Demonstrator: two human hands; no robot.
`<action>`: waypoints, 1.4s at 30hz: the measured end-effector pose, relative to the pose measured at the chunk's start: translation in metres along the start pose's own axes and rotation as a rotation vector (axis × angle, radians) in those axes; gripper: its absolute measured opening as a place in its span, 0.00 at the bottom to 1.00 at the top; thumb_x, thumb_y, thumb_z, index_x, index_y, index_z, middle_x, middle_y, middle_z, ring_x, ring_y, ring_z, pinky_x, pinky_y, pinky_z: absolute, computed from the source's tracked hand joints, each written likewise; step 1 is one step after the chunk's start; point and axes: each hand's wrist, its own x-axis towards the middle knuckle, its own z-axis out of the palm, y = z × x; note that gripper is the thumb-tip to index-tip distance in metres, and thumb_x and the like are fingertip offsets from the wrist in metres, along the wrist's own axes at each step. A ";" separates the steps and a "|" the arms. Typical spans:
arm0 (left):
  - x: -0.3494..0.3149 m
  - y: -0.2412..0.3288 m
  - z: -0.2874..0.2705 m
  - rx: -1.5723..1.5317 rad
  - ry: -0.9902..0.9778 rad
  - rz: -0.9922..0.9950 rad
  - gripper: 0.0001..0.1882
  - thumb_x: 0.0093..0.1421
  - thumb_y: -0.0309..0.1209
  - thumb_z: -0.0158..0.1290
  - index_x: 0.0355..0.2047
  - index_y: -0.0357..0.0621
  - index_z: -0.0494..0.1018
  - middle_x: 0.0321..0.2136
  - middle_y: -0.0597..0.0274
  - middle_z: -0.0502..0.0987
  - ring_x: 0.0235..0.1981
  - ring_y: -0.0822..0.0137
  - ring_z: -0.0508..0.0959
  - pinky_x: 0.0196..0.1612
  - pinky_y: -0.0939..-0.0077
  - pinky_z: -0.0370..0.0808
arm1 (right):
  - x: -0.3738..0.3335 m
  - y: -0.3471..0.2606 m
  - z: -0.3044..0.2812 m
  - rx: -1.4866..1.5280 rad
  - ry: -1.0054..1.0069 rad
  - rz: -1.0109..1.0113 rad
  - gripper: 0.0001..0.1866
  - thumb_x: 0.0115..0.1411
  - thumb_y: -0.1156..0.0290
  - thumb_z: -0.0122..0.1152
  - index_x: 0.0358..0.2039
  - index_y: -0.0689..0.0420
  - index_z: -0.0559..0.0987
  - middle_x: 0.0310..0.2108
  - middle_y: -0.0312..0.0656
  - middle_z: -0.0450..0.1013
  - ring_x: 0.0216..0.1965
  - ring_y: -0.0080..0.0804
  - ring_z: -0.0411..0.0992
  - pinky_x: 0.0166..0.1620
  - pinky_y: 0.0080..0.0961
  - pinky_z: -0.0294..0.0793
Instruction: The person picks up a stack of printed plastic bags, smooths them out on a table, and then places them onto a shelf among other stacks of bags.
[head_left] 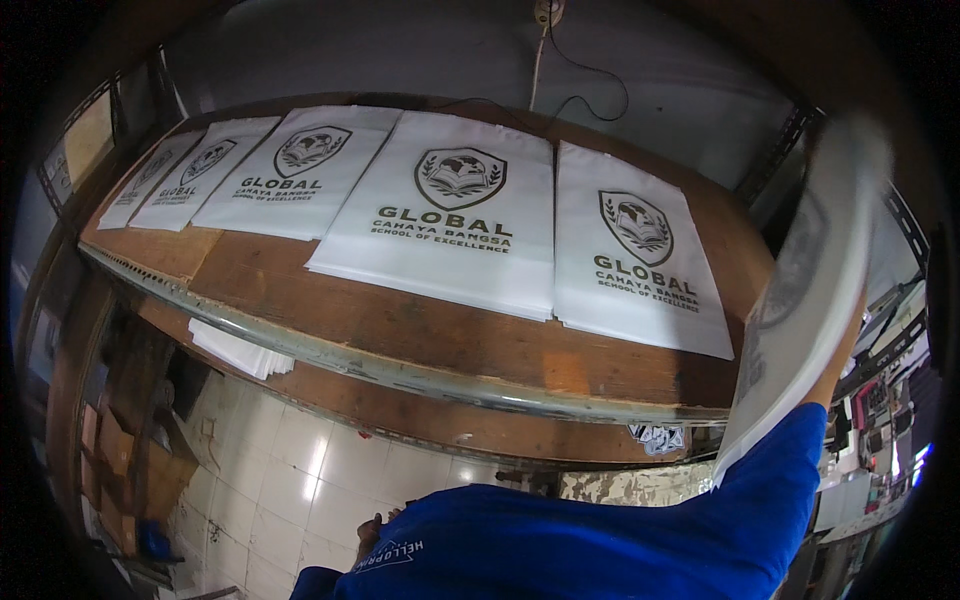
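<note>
A white printed sheet (800,300), smeared by motion, is lifted upright at the right and covers most of my right forearm (838,345). My right hand is hidden behind its upper part, where the sheet appears to be held. Whether it is a single layer or a flat bag I cannot tell. Low in front of my blue shirt, my left hand (370,530) shows only in part, away from the table. Matching white printed sheets lie in a row on the brown table, the nearest to my right arm (640,260) beside a larger-looking one (455,210).
The wooden table (440,335) has a metal front edge (330,350). White sheets (240,350) are stacked on a lower shelf at the left. Cardboard boxes (115,450) stand by the tiled floor (300,475). A cable (625,95) hangs at the back wall.
</note>
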 end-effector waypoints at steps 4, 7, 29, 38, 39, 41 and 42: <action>-0.006 -0.002 0.005 -0.048 0.017 -0.011 0.32 0.68 0.56 0.35 0.31 0.50 0.83 0.32 0.57 0.84 0.31 0.58 0.82 0.42 0.65 0.76 | 0.018 -0.036 0.096 0.370 -0.441 -0.058 0.29 0.38 0.70 0.69 0.46 0.64 0.79 0.42 0.38 0.74 0.41 0.31 0.70 0.46 0.27 0.72; -0.020 -0.017 0.006 -0.130 0.062 -0.050 0.32 0.68 0.56 0.34 0.31 0.50 0.83 0.32 0.57 0.84 0.31 0.58 0.82 0.42 0.65 0.76 | 0.009 -0.097 0.179 0.402 -0.737 0.072 0.28 0.41 0.70 0.71 0.45 0.66 0.79 0.40 0.40 0.75 0.44 0.31 0.72 0.49 0.28 0.73; -0.012 -0.073 0.006 -0.054 0.023 -0.027 0.22 0.66 0.51 0.44 0.35 0.46 0.78 0.28 0.56 0.81 0.30 0.56 0.81 0.32 0.57 0.76 | -0.034 -0.146 0.291 -0.293 -0.989 0.135 0.37 0.41 0.68 0.73 0.55 0.60 0.74 0.51 0.51 0.74 0.54 0.47 0.69 0.59 0.33 0.63; 0.019 -0.112 -0.028 -0.053 0.002 0.033 0.21 0.63 0.51 0.50 0.39 0.45 0.76 0.30 0.56 0.79 0.31 0.56 0.80 0.32 0.58 0.75 | -0.052 -0.119 0.179 -0.330 -0.537 -0.001 0.28 0.42 0.68 0.73 0.47 0.62 0.79 0.47 0.50 0.73 0.49 0.43 0.69 0.55 0.35 0.66; 0.022 -0.122 -0.032 -0.038 0.000 0.032 0.21 0.63 0.51 0.51 0.39 0.44 0.76 0.30 0.56 0.79 0.31 0.56 0.80 0.32 0.58 0.75 | -0.060 -0.144 0.155 -0.316 -0.503 0.096 0.28 0.43 0.68 0.73 0.46 0.62 0.79 0.49 0.48 0.73 0.50 0.42 0.69 0.55 0.33 0.67; 0.035 -0.130 -0.039 -0.003 -0.029 0.063 0.22 0.62 0.51 0.52 0.40 0.44 0.76 0.31 0.56 0.79 0.31 0.56 0.80 0.32 0.59 0.75 | -0.068 -0.174 0.109 -0.259 -0.417 0.182 0.27 0.44 0.67 0.72 0.46 0.63 0.78 0.49 0.45 0.72 0.50 0.40 0.69 0.55 0.31 0.67; 0.041 -0.134 -0.045 0.011 -0.039 0.074 0.22 0.62 0.51 0.53 0.40 0.44 0.75 0.31 0.56 0.79 0.31 0.56 0.80 0.32 0.59 0.75 | -0.072 -0.157 0.086 -0.201 -0.369 0.171 0.26 0.45 0.67 0.71 0.46 0.63 0.78 0.48 0.44 0.72 0.50 0.39 0.69 0.54 0.30 0.67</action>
